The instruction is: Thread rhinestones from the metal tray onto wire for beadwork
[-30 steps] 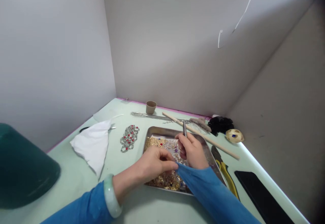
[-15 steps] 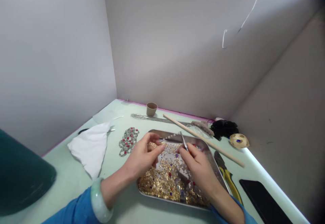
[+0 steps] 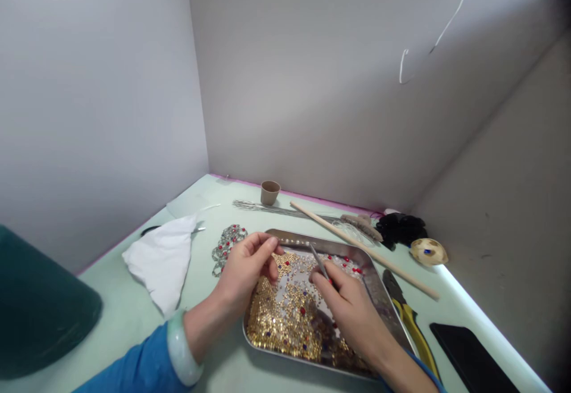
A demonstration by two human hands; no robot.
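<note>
My left hand (image 3: 250, 262) is closed in a pinch at the far left part of the tray, holding one end of a short strand of clear beads (image 3: 297, 242) that runs to the right. My right hand (image 3: 352, 307) is wrapped round slim metal pliers (image 3: 317, 257) with a bit of red near the grip. The tips of the pliers are at the right end of the strand; whether they grip it I cannot tell. Below both hands lies a metal tray (image 3: 285, 354) of gold, clear, red and purple beads.
Left of the tray lie a red-beaded wire piece (image 3: 225, 247) and a white cloth (image 3: 160, 262). Beyond are a brown cup (image 3: 270, 192), thin wires (image 3: 254, 206) and a wooden stick (image 3: 357, 243). Yellow-handled pliers (image 3: 417, 336) and a black phone-like slab (image 3: 470, 357) lie at right.
My left thumb has moved up against the fingers, and the bead strand now lies straighter and more level. The pliers' tips have shifted slightly left and down. The view has shifted a little.
</note>
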